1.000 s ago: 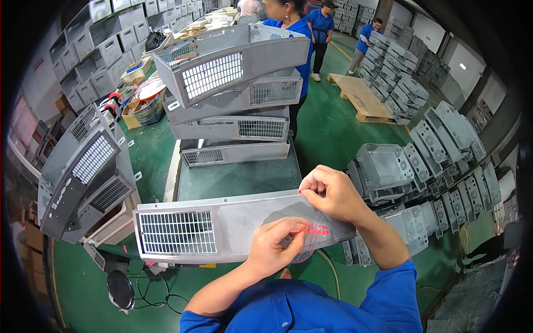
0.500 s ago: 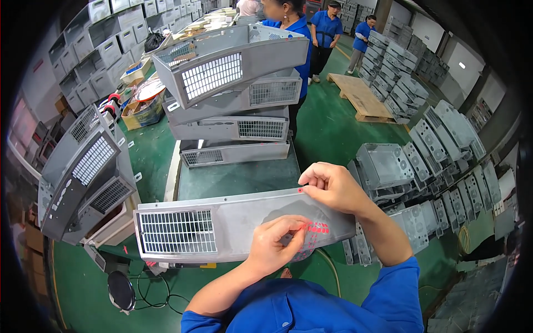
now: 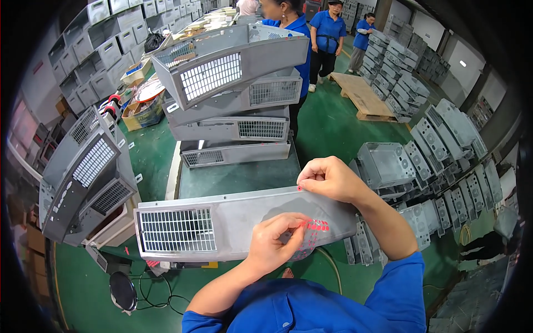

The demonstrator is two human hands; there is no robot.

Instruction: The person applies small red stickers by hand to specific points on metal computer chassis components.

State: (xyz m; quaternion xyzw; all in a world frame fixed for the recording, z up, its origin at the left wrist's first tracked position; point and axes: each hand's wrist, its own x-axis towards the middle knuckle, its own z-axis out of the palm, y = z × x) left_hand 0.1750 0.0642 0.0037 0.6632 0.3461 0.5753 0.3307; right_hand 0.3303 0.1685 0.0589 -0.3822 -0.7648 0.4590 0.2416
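A long grey sheet-metal casing [image 3: 244, 213] with a rectangular grille at its left end lies across in front of me. Pinched in my left hand [image 3: 276, 240] is a clear sticker sheet [image 3: 317, 225] bearing rows of red stickers, over the casing's near right part. My right hand [image 3: 332, 178] is closed at the casing's far edge, thumb and finger together. A small red sticker [image 3: 299, 188] shows on that edge, right at its fingertips. Whatever lies between those fingertips is too small to make out.
Several similar grey casings [image 3: 230, 114] are stacked on the dark green table [image 3: 239, 180] beyond; more casings [image 3: 83, 172] stand at left. Rows of metal boxes [image 3: 388, 166] line the right. People in blue stand behind, near a wooden pallet [image 3: 361, 100]. A round black stool [image 3: 122, 290] is lower left.
My right hand has shifted slightly along the casing's far edge, its fingertips lifting a little off the red sticker. The left hand barely moves. A person in the background has stepped closer.
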